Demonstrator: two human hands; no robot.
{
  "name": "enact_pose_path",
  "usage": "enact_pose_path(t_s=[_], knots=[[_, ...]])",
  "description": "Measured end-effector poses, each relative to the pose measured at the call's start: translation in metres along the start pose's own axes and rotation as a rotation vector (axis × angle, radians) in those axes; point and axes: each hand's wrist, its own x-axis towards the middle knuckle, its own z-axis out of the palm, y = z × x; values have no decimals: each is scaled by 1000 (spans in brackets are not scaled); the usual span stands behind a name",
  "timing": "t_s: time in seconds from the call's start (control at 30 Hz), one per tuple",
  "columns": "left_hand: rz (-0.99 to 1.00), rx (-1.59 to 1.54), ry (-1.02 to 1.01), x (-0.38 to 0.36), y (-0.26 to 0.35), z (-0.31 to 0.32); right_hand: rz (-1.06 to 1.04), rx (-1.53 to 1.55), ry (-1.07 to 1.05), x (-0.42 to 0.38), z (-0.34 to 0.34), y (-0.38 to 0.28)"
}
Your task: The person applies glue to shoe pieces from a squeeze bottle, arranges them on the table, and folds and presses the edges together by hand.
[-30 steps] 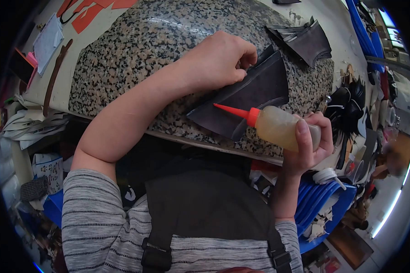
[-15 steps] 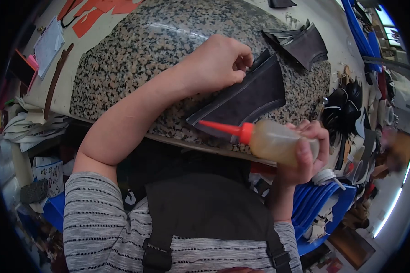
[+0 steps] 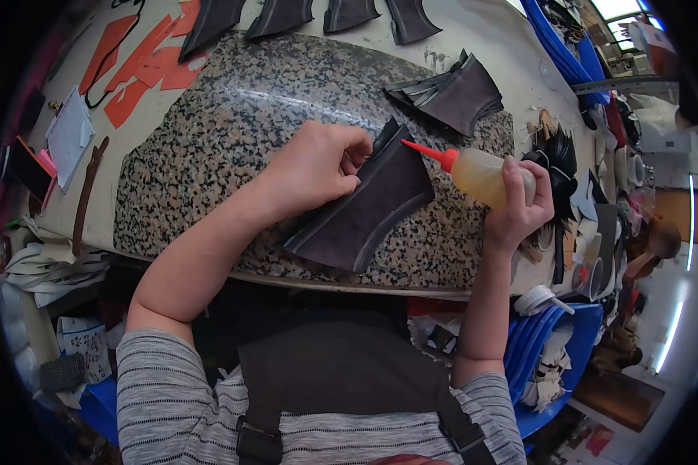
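A dark leather piece [image 3: 368, 201] lies slantwise over the speckled stone slab [image 3: 202, 178], with a folded strip along its upper left edge. My left hand [image 3: 326, 167] is closed at that edge, thumb and curled fingertips pinching it. In my right hand [image 3: 523, 194] is a squeeze bottle [image 3: 481, 177] of yellowish liquid, tilted sideways with the fingers wrapped round its base. Its long red nozzle points left, the tip right at the upper corner of the leather piece. Farther back on the slab sits a stack of similar dark pieces [image 3: 461, 97].
More dark leather pieces [image 3: 275, 17] line the far side of the table. Orange scraps [image 3: 143, 74] and papers [image 3: 77, 136] lie to the left. On the right are a dark bundle [image 3: 558, 167] and a white-lidded container [image 3: 535, 301]; blue bins [image 3: 574, 349] stand below.
The bottle's nozzle has moved from the leather piece's lower left end to its upper corner. My left hand stays at the edge. The view has shifted, showing more of the table's far side.
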Motion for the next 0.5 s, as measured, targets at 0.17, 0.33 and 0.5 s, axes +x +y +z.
enact_pose_path(t_s=[0.17,0.33,0.5], knots=[[-6,-12,2,0,1,0,48,-5,-78,-5,-3,-3],[-17,-12,-2,-1,1,0,114,37,-135,-26,-5,-16],[-29,-20,-5,-1,0,1,97,60,-92,-30,-7,-18]])
